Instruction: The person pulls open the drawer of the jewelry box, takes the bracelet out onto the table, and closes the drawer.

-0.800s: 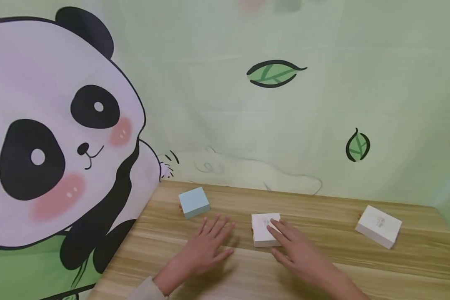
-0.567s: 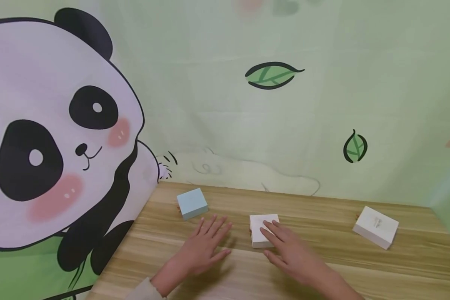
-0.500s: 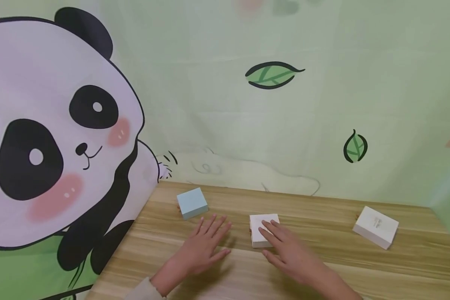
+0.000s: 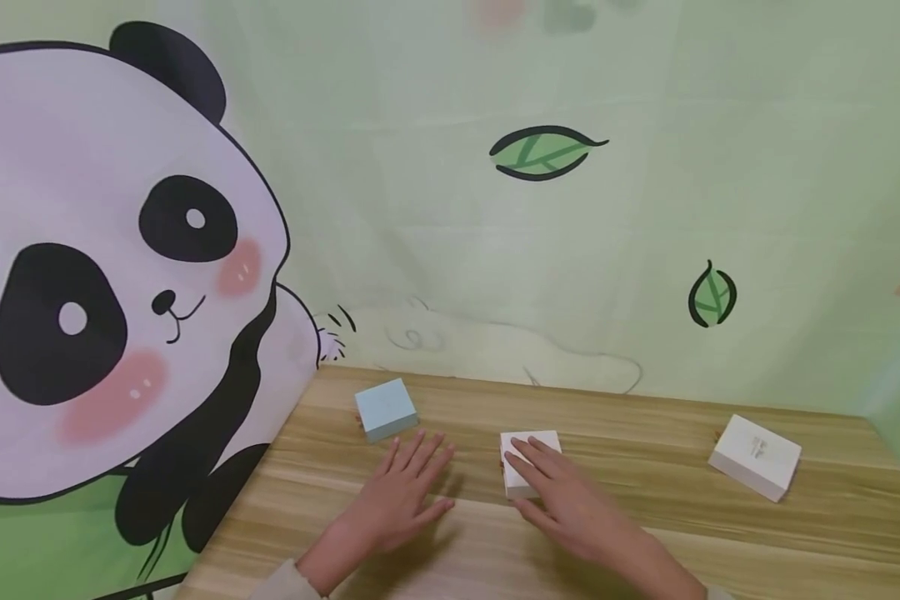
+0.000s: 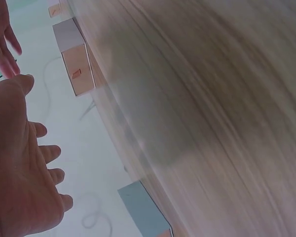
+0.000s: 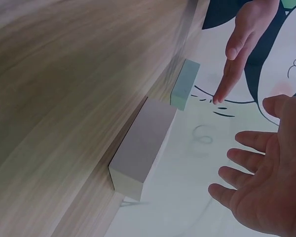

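Both hands hover over the wooden table, fingers spread and straight, holding nothing. In the head view my left hand (image 4: 399,500) is just in front of a small light blue box (image 4: 385,405), fingertips near its front edge. My right hand (image 4: 573,504) overlaps a small white box (image 4: 520,483) at the middle and hides part of its top. The right wrist view shows that hand (image 6: 266,173) raised apart from the white box (image 6: 143,143). In the left wrist view, the white box's side (image 5: 77,73) is pinkish brown with a small red tab.
A second white box (image 4: 756,454), with small grey print on top, lies turned at the table's right. Behind the wooden table (image 4: 645,425) hangs a pale green cloth (image 4: 420,167) printed with a large panda (image 4: 187,292) and leaves.
My right hand has slid a little left, its fingers now farther over the middle white box. The left hand has shifted slightly left. The boxes stay in place.
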The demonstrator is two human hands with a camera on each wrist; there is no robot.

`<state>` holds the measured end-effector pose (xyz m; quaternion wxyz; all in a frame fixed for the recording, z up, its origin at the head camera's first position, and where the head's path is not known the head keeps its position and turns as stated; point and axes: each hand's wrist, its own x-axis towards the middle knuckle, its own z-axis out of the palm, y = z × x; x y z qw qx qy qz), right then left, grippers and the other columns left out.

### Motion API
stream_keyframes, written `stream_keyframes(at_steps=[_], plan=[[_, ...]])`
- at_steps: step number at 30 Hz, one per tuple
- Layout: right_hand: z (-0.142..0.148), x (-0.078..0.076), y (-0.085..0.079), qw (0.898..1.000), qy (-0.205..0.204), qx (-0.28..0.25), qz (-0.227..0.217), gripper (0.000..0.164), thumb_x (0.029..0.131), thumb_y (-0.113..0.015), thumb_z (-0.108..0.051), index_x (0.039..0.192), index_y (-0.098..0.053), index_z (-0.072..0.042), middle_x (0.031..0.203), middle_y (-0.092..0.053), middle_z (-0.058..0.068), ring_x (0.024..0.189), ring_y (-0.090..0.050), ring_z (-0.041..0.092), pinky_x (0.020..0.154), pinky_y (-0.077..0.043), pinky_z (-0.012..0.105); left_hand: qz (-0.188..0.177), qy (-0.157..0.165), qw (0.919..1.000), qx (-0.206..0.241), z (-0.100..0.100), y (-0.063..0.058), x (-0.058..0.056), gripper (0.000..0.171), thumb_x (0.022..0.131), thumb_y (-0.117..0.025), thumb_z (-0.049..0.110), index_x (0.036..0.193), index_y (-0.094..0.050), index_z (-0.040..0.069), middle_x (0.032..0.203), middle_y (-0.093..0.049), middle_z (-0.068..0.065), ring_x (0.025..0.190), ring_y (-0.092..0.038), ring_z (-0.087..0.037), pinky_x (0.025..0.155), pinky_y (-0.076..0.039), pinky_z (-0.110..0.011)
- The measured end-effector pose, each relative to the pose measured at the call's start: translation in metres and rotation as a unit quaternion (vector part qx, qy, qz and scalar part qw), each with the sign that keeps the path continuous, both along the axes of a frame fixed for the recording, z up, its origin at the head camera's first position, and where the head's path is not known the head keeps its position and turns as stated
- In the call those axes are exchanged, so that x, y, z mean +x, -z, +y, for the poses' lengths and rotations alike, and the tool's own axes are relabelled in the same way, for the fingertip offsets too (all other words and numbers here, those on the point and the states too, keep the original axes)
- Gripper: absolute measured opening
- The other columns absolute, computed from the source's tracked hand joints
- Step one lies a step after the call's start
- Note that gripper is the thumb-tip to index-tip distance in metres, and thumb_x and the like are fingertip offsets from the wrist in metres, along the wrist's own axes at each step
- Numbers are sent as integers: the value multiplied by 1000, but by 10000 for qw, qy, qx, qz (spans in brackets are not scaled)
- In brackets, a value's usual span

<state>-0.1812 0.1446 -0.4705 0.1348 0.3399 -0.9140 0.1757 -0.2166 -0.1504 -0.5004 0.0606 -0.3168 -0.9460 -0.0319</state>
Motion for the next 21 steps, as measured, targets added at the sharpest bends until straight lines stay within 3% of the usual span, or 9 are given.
stream_keyframes(at_steps=[10, 17, 21], plan=[[-14, -8, -1, 9990, -224, 133, -374, 57, 107, -49, -40, 150, -48, -1, 158, -42, 15, 148, -34, 36, 119, -32, 51, 160, 28, 9998, 83, -5, 4, 0, 73, 104, -49, 51, 162, -27, 14, 169, -20, -8, 155, -18, -35, 121, -18, -61], [-26, -13, 2, 9989, -370, 75, -276, 51, 104, -56, -29, 144, -53, 2, 154, -47, 20, 144, -40, 39, 116, -35, 53, 22, -86, 9998, 183, -15, 6, 6, 71, 104, -49, 50, 161, -29, 12, 168, -21, -10, 154, -20, -37, 120, -19, -62], [-32, -17, 0, 9989, -374, 83, -266, 51, 106, -53, -32, 144, -53, 1, 154, -46, 18, 145, -39, 38, 116, -35, 53, 13, -182, 9996, 194, -18, 3, 5, 70, 104, -49, 50, 161, -30, 13, 168, -21, -10, 154, -19, -36, 121, -19, -62]])
